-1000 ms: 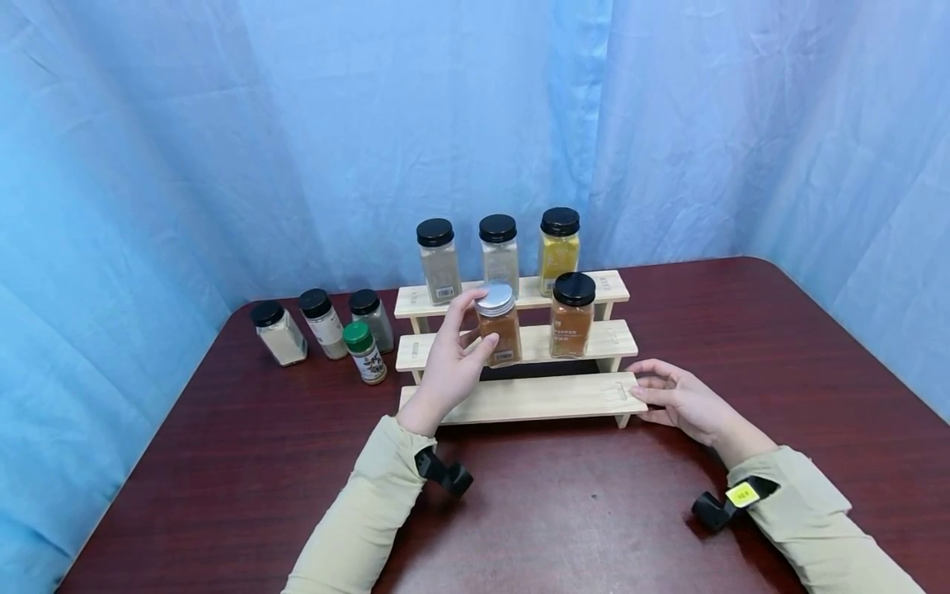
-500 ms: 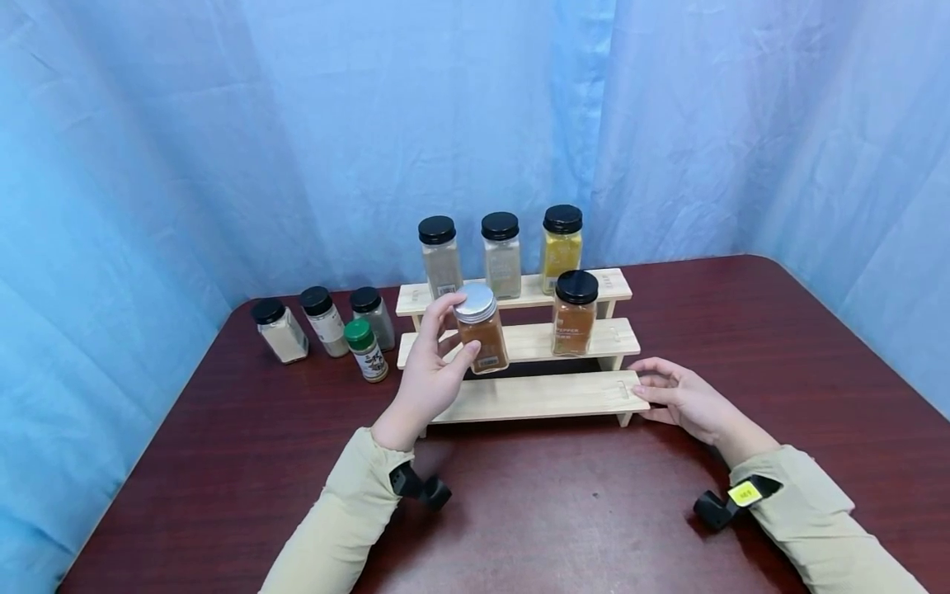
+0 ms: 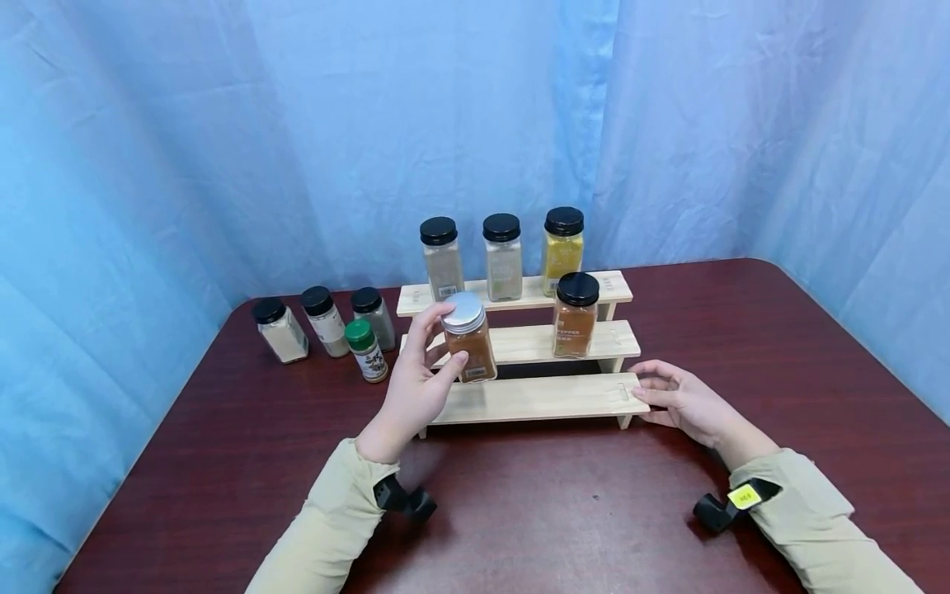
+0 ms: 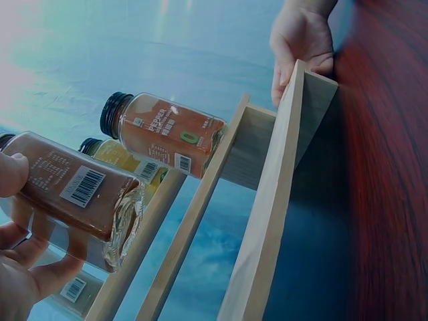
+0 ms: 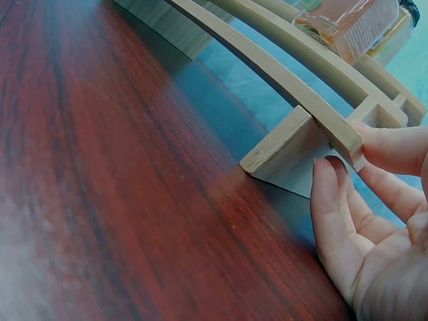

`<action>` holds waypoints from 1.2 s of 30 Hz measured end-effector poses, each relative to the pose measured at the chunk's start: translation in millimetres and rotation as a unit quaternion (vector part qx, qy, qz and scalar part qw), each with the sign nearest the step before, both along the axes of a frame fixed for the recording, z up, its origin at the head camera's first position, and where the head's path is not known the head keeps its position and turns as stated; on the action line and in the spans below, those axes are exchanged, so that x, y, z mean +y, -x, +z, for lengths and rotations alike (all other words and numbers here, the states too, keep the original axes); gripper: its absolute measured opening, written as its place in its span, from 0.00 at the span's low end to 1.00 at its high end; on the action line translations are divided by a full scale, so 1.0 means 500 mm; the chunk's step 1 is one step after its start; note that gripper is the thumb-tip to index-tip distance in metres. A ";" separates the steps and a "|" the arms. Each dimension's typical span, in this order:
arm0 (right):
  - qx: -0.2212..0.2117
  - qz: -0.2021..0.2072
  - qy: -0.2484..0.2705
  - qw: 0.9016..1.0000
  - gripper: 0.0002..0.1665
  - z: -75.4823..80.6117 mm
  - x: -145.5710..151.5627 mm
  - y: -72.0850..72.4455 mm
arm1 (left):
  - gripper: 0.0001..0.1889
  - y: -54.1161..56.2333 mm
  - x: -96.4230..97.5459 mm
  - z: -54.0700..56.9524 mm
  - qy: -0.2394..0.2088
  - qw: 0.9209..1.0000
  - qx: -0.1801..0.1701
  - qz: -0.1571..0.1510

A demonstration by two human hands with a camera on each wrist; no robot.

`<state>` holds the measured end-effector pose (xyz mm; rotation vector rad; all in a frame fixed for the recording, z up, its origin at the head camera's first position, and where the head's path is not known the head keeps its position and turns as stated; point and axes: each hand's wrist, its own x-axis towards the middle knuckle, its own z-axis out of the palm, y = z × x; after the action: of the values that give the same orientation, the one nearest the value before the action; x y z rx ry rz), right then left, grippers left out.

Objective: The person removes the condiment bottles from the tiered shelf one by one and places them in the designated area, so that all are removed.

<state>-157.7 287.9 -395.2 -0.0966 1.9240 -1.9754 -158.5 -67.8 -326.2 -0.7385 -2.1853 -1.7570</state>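
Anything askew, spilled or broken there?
Nothing stands out: I see no spill or breakage, the wooden rack stands on the table, its four jars upright, and the silver-lidded jar in the left hand looks closed.

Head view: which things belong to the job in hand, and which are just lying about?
Belong to the job:
silver-lidded jar, in the left hand
wooden rack, gripped at one end by the right hand
pepper jar and three top-shelf jars, on the rack

Seemingly just lying about:
green-lidded jar and three black-lidded jars, untouched on the table (perhaps wanted later)
blue curtain
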 end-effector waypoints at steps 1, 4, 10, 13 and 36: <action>0.000 0.000 0.001 1.000 0.13 0.000 0.000 0.000 | 0.30 -0.002 -0.002 0.000 0.001 1.000 0.002 -0.001; 0.001 -0.001 0.001 1.000 0.13 0.000 0.001 0.000 | 0.29 -0.005 -0.009 0.000 -0.003 1.000 0.007 -0.005; 0.002 -0.005 0.001 1.000 0.13 0.005 0.002 -0.001 | 0.29 -0.010 -0.028 0.000 0.011 1.000 0.014 0.003; 0.002 -0.005 0.004 1.000 0.14 0.004 0.004 -0.001 | 0.28 -0.014 -0.038 0.001 0.020 1.000 0.019 0.004; -0.004 -0.004 -0.004 1.000 0.13 0.005 -0.001 -0.003 | 0.30 -0.042 -0.185 -0.016 0.048 0.993 0.061 0.092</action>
<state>-156.2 287.3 -392.9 -0.0781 1.9297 -1.9713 -137.6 -160.5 -334.3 -0.6244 -2.1912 -1.4872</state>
